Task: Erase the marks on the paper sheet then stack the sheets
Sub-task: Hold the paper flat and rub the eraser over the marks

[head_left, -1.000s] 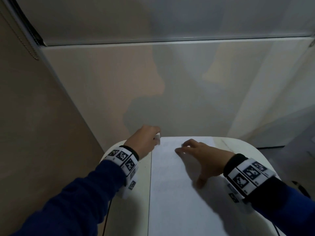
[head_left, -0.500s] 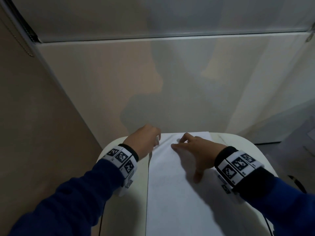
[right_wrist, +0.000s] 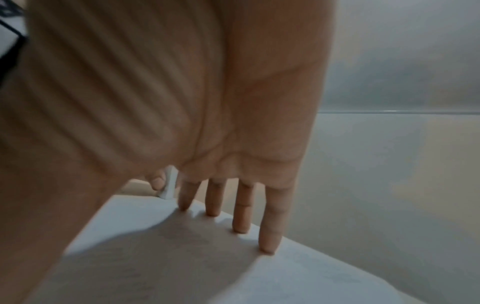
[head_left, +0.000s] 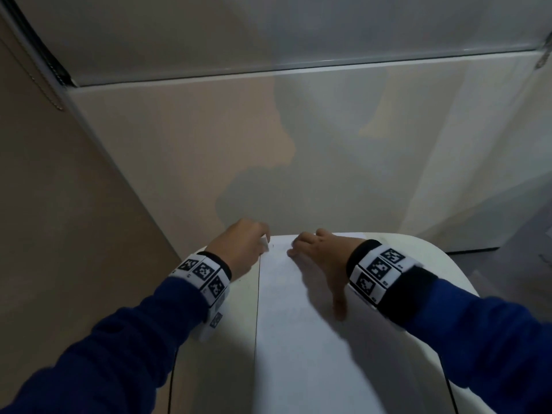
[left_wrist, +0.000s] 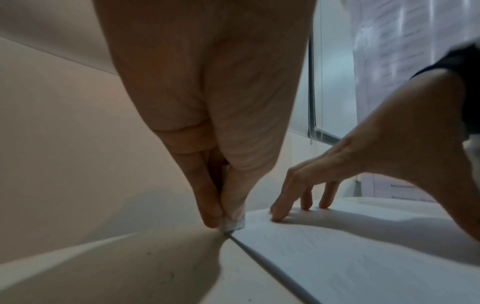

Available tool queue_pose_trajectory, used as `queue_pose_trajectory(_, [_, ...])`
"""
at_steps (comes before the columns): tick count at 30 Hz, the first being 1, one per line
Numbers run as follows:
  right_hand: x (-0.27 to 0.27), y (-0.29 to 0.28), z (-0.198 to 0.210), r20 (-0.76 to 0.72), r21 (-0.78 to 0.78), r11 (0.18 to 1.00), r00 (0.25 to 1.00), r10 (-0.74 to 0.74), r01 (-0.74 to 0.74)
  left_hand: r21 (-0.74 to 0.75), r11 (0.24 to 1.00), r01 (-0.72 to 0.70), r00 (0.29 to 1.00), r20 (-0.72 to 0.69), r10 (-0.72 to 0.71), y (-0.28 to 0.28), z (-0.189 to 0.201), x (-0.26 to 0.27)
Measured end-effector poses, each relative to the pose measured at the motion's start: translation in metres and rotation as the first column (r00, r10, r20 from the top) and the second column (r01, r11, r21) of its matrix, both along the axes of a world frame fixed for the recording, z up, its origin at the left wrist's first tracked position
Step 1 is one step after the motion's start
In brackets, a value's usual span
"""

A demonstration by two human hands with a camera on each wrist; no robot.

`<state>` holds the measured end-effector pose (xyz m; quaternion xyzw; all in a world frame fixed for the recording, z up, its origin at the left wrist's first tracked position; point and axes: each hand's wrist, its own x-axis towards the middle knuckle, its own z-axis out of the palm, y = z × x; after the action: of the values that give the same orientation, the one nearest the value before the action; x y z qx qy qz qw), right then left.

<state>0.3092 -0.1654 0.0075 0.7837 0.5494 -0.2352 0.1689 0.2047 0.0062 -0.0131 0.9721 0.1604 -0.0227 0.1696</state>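
A white paper sheet (head_left: pixel 298 339) lies lengthwise on the small white table (head_left: pixel 230 339). My left hand (head_left: pixel 245 249) pinches a small white eraser (head_left: pixel 265 244) and holds its tip at the sheet's far left corner. In the left wrist view the eraser (left_wrist: pixel 233 223) touches the paper's edge (left_wrist: pixel 337 257). My right hand (head_left: pixel 319 261) presses flat on the sheet's far end, its fingertips (right_wrist: pixel 240 228) straight and spread on the paper (right_wrist: pixel 298 277). A small dark mark (head_left: pixel 272 245) shows near the corner by the eraser.
The table's far rounded edge (head_left: pixel 418 243) stands close to a pale wall (head_left: pixel 328 144). A beige panel (head_left: pixel 59 204) rises on the left. Thin black cables (head_left: pixel 171 380) hang from both wrists at the near side. Floor (head_left: pixel 531 258) shows at the right.
My right hand has slid forward and leftward along the sheet toward its far edge, closer to the left hand. The left hand with the eraser has stayed at the far left corner.
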Motion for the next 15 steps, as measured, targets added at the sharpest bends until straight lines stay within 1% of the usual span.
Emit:
queue_pose_trajectory(3, [0.004, -0.002, 0.000, -0.016, 0.015, 1.000, 1.000, 0.005, -0.005, -0.004, 1.000, 0.010, 1.000, 0.002, -0.010, -0.003, 0.001, 0.001])
queue_pose_trajectory(5, [0.005, -0.003, 0.000, -0.031, 0.017, 1.000, 0.999, -0.010, 0.010, -0.001, 1.000, -0.001, 1.000, 0.013, 0.001, -0.005, 0.002, 0.006])
queue_pose_trajectory(7, [0.004, -0.001, -0.004, -0.033, 0.052, 0.998, 0.999, -0.036, 0.038, 0.022, 1.000, -0.001, 1.000, 0.007, 0.000, -0.008, 0.000, 0.007])
queue_pose_trajectory(11, [0.003, 0.003, -0.014, -0.028, 0.093, 0.992, 0.996, -0.080, 0.082, 0.034, 0.998, 0.043, 0.999, -0.026, -0.042, -0.012, -0.002, 0.004])
queue_pose_trajectory(15, [0.002, 0.007, -0.015, -0.003, 0.101, 0.991, 0.996, -0.093, 0.093, 0.033, 0.999, 0.002, 1.000, -0.007, -0.002, -0.006, -0.002, 0.013])
